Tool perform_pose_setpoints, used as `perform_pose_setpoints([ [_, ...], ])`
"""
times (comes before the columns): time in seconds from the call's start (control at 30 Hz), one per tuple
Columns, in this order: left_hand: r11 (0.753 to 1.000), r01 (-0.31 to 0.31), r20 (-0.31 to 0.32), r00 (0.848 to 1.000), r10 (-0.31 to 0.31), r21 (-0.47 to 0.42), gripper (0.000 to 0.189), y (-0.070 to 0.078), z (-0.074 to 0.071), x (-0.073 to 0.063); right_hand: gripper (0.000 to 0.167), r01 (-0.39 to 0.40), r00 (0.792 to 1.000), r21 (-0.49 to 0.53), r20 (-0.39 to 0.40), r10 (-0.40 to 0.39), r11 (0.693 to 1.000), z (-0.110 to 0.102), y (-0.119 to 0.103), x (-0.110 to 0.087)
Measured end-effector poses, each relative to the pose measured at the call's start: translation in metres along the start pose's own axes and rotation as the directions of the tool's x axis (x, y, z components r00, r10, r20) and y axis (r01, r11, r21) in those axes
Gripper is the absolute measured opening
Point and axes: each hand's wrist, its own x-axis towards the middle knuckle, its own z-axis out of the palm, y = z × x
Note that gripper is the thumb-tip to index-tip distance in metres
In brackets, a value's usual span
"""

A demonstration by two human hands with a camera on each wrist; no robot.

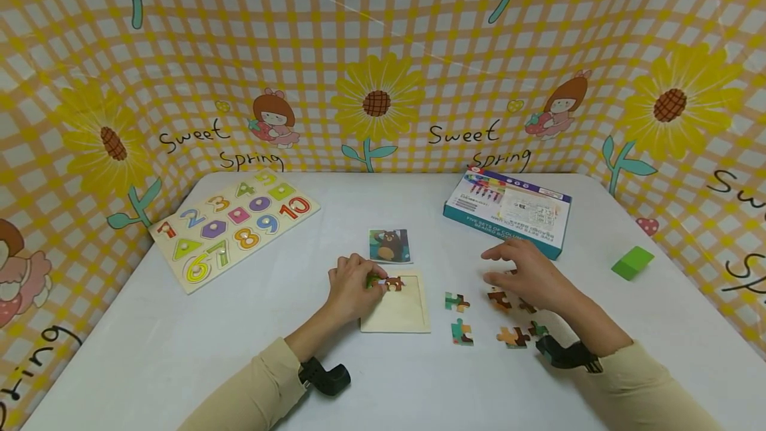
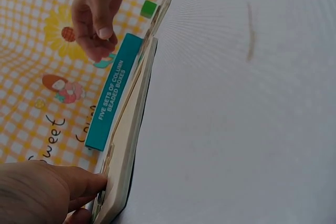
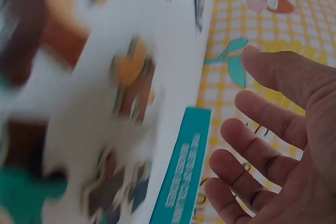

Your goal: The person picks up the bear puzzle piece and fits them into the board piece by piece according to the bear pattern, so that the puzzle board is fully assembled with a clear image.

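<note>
My left hand point(image 1: 353, 288) is at the upper left corner of a shallow wooden puzzle tray point(image 1: 391, 318). Its thumb and index finger pinch a greenish jigsaw piece point(image 1: 374, 282), largely hidden by the fingers. Beside it in the tray lies a brown bear-face piece point(image 1: 393, 283). In the left wrist view, the left fingertips point(image 2: 100, 182) touch the tray's far end. My right hand point(image 1: 532, 275) hovers over loose jigsaw pieces with its fingers spread; the right wrist view shows nothing in that palm point(image 3: 294, 182). Among the loose pieces are a green-and-brown one point(image 1: 457, 301) and a teal one point(image 1: 461, 332).
A bear picture card point(image 1: 389, 245) lies just behind the tray. The number-and-shape board point(image 1: 239, 225) is at the back left. At the back right sits a teal-sided box point(image 1: 509, 211), with a green block point(image 1: 632, 263) farther right. Patterned cloth point(image 1: 383, 32) walls the table's back and sides.
</note>
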Motion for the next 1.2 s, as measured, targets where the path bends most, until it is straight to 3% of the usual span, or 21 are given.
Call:
perform_pose_setpoints([
  [0.33,1.0,0.002,0.004,1.0,-0.002,-0.003,0.012,-0.001,0.001,0.0,0.035,-0.052,0.998,-0.009,0.025,0.052,0.999,-0.006,0.03,-0.008],
  [0.53,1.0,-0.002,0.001,1.0,0.002,-0.005,0.012,-0.001,0.001,0.0,0.036,-0.039,0.999,-0.017,0.026,0.04,0.999,-0.009,0.043,-0.009],
  [1.2,1.0,0.016,0.008,1.0,-0.016,-0.015,0.012,0.0,0.001,0.0,0.033,-0.023,0.998,-0.084,0.06,0.028,0.996,-0.009,0.066,-0.009],
])
